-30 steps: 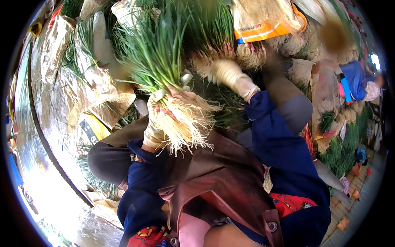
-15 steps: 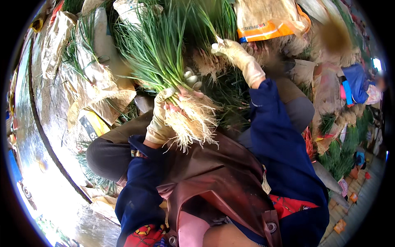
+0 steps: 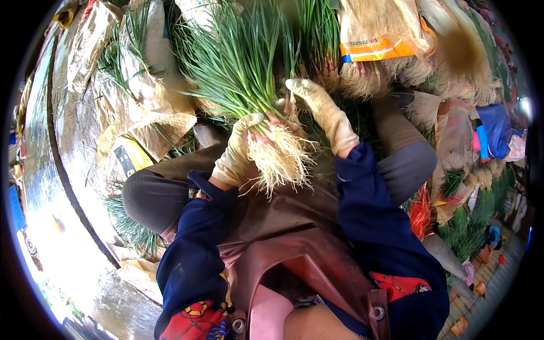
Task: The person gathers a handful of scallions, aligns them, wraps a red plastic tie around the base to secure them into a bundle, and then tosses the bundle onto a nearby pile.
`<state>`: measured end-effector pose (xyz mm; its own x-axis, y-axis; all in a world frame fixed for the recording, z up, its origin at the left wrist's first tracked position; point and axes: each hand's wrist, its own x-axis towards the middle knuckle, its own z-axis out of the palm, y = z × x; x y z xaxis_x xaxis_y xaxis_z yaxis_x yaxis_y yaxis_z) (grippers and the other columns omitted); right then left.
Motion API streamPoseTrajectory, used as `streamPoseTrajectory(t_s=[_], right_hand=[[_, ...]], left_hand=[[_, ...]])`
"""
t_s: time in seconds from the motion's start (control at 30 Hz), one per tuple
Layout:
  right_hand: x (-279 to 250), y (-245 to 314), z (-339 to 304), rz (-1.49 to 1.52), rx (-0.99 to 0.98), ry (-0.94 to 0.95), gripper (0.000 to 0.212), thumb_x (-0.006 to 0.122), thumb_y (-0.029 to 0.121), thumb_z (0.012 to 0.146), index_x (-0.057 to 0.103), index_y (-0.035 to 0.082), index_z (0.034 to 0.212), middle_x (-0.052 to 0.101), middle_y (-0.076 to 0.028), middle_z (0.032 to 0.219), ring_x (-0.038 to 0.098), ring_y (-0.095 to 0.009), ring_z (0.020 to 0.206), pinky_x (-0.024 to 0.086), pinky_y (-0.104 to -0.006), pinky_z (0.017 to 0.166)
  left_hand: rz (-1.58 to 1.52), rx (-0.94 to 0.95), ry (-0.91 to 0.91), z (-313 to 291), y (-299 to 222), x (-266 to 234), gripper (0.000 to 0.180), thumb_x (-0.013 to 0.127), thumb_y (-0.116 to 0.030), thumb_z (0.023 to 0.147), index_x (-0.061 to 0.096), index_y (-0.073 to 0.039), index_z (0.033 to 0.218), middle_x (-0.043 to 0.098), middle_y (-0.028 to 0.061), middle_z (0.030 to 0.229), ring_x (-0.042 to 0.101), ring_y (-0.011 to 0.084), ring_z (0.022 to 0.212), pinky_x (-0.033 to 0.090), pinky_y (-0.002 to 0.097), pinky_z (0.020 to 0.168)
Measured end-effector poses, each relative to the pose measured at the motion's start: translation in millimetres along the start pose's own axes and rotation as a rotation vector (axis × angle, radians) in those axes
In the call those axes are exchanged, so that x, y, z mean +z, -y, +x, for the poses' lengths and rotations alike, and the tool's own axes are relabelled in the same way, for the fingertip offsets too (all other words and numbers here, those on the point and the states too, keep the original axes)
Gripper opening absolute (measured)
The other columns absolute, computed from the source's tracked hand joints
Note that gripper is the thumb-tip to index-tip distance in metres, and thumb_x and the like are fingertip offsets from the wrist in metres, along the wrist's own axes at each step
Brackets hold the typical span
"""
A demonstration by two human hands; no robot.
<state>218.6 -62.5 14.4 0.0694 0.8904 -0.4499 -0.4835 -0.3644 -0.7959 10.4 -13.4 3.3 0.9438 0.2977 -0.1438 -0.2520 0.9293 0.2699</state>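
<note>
My left hand [image 3: 234,152], in a pale work glove, is wrapped round a thick bunch of spring onions [image 3: 249,85] just above the roots. Green leaves fan out away from me, while the pinkish bulbs and long cream roots [image 3: 280,161] hang toward my lap. At the bunch's right side is my gloved right hand [image 3: 326,110], its fingers closed at a thin spring onion stalk [image 3: 292,105] with its root end down. The fingertips of both hands are partly hidden by the stalks and by each other.
More spring onions [image 3: 323,42] lie beyond my hands, beside a beige sack with an orange band [image 3: 385,48]. Sacking [image 3: 153,127] and a yellow packet [image 3: 135,156] lie to the left. A red plastic bundle [image 3: 420,212] is by my right knee.
My right hand has come back from the far pile to the bunch, bringing a stalk with it. The bunch in my left hand has shifted slightly right in the view.
</note>
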Motion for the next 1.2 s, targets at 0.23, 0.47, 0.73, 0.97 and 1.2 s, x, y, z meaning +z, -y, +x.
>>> streamPoseTrajectory(t_s=[0.23,0.47,0.73,0.97,1.2], right_hand=[[-34,-8,19,-0.808,-0.237,-0.53,0.029,0.069,0.019,0.083,0.062,0.003,0.105,0.069,-0.01,0.091,0.066,-0.02,0.081,0.05,-0.0298,0.076],[17,39,34,-0.95,0.216,-0.4,0.046,0.065,0.04,0.085,0.059,0.003,0.112,0.069,-0.009,0.09,0.065,-0.017,0.077,0.049,-0.0275,0.071],[23,-3,22,0.164,0.15,-0.247,0.015,0.061,0.021,0.09,0.062,0.009,0.098,0.063,-0.003,0.077,0.053,-0.012,0.05,0.039,-0.0267,0.038],[44,2,20,-1.154,-0.027,-0.635,0.016,0.061,0.019,0.086,0.062,0.011,0.1,0.066,-0.007,0.068,0.065,-0.019,0.058,0.05,-0.0327,0.059],[52,28,20,-0.377,0.165,-0.428,0.009,0.057,0.008,0.086,0.055,0.006,0.095,0.062,-0.009,0.069,0.06,-0.02,0.056,0.047,-0.0335,0.048]], left_hand=[[-0.112,0.052,-0.077,7,7,26,0.05,0.057,-0.022,0.084,0.046,0.008,0.123,0.054,0.0198,0.121,0.058,0.0402,0.104,0.052,0.0491,0.086],[0.022,0.068,-0.135,6,4,25,0.057,0.061,-0.021,0.08,0.046,0.008,0.126,0.062,0.0159,0.098,0.061,0.0359,0.1,0.052,0.0415,0.086],[-0.089,0.053,-0.14,4,5,20,0.041,0.057,-0.026,0.084,0.054,0.008,0.106,0.057,0.0307,0.106,0.059,0.0397,0.098,0.054,0.0436,0.081],[-0.131,0.065,-0.413,8,13,16,0.03,0.06,-0.02,0.083,0.059,0.007,0.095,0.064,0.015,0.083,0.058,0.0176,0.054,0.051,0.0268,0.049],[-0.17,0.045,-0.378,8,-5,28,0.023,0.058,-0.016,0.082,0.061,0.003,0.093,0.064,0.0142,0.094,0.06,0.0272,0.095,0.048,0.0415,0.09]])
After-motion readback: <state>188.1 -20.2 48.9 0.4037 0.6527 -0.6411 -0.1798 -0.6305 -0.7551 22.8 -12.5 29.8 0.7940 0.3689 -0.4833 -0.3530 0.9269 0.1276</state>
